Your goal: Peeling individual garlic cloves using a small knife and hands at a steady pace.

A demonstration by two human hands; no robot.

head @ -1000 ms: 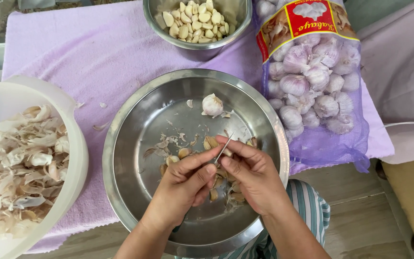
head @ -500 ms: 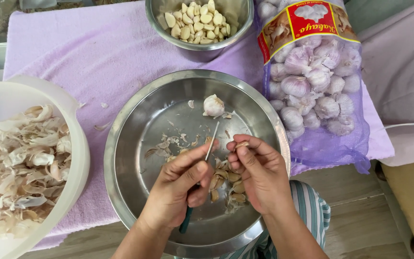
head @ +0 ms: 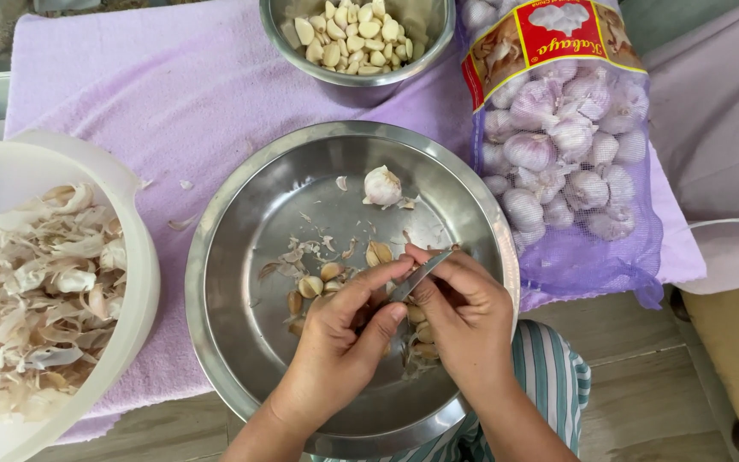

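Over the steel pan (head: pixel 241 257), near its front edge, the left hand (head: pixel 339 346) grips a small knife (head: pixel 421 274); the right hand (head: pixel 464 312) pinches a largely hidden garlic clove. It looks light, firm and papery-slick, best held by its sides.

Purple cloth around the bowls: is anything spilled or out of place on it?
A few scraps of garlic skin lie loose on the purple cloth, between the white bowl of peelings and the steel pan. They look like strays from peeling. Otherwise nothing stands out: both hands work with a knife over the pan.
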